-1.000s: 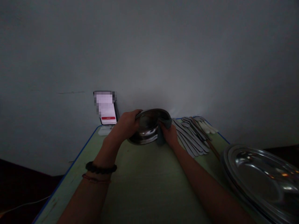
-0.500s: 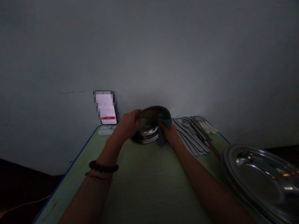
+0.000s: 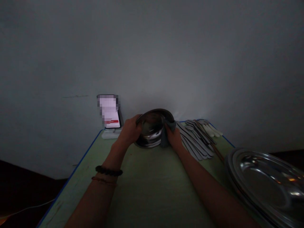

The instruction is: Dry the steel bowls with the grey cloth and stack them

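Note:
A shiny metal bowl [image 3: 152, 126] is held up over the far part of the green table [image 3: 147, 183], tilted so that its inside faces me. My left hand [image 3: 131, 129] is closed on the bowl's left rim, with the fingers partly hidden behind it. At the right rim, my right hand [image 3: 174, 136] pinches a grey cloth [image 3: 164, 137] against the bowl. Part of the cloth hangs below my fingers. Just right of that hand lie several flat metal utensils [image 3: 196, 142], perhaps knives, side by side.
White-handled cutlery [image 3: 211, 129] and a wooden stick [image 3: 217, 152] lie beside the metal utensils. Stacked oval metal trays [image 3: 263, 180] fill the right front. A lit phone [image 3: 110, 110] stands in a white holder [image 3: 110, 134] at back left. A grey wall [image 3: 152, 57] rises behind the table.
The view has shifted slightly. My right hand and the cloth stay at the bowl's right rim, with the cloth bunched a little differently. My left hand keeps its hold.

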Demonstrator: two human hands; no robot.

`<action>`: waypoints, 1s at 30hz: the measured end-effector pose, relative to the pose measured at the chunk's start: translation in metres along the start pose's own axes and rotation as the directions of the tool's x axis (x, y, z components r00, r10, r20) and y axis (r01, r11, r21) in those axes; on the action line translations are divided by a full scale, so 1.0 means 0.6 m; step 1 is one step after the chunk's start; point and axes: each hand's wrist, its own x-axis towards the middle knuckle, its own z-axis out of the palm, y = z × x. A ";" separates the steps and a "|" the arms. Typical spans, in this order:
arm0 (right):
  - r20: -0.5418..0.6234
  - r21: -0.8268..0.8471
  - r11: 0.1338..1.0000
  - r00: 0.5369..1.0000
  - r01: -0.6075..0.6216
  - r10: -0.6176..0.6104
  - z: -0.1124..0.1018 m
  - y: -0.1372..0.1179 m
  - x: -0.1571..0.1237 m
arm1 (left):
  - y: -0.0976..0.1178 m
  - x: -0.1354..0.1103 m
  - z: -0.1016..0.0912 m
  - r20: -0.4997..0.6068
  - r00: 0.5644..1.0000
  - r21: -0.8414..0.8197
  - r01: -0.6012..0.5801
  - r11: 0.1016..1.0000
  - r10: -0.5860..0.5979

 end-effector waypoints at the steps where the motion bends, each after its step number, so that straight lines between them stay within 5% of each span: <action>1: -0.021 0.003 1.000 1.000 -0.002 0.002 0.000 -0.001 0.000 | -0.003 -0.004 0.005 -0.022 1.000 -0.028 0.008 1.000 -0.008; 11: -0.160 0.047 0.993 0.982 0.108 -0.099 0.005 -0.013 -0.010 | -0.026 -0.102 0.071 -0.138 0.985 -0.350 0.052 0.935 -0.106; 17: -0.207 -0.056 0.983 0.961 0.176 -0.184 0.012 -0.023 -0.004 | -0.031 -0.148 0.087 -0.003 0.973 -0.742 0.151 0.654 -0.229; 23: 0.013 -0.240 0.920 0.948 0.311 -0.317 0.000 -0.044 0.010 | -0.049 -0.160 0.099 -0.059 0.949 -0.628 0.205 0.751 -0.309; 30: 0.127 -0.351 0.804 0.875 0.480 -0.467 -0.026 -0.085 0.018 | -0.038 -0.156 0.091 -0.066 0.926 -0.643 0.245 0.726 -0.371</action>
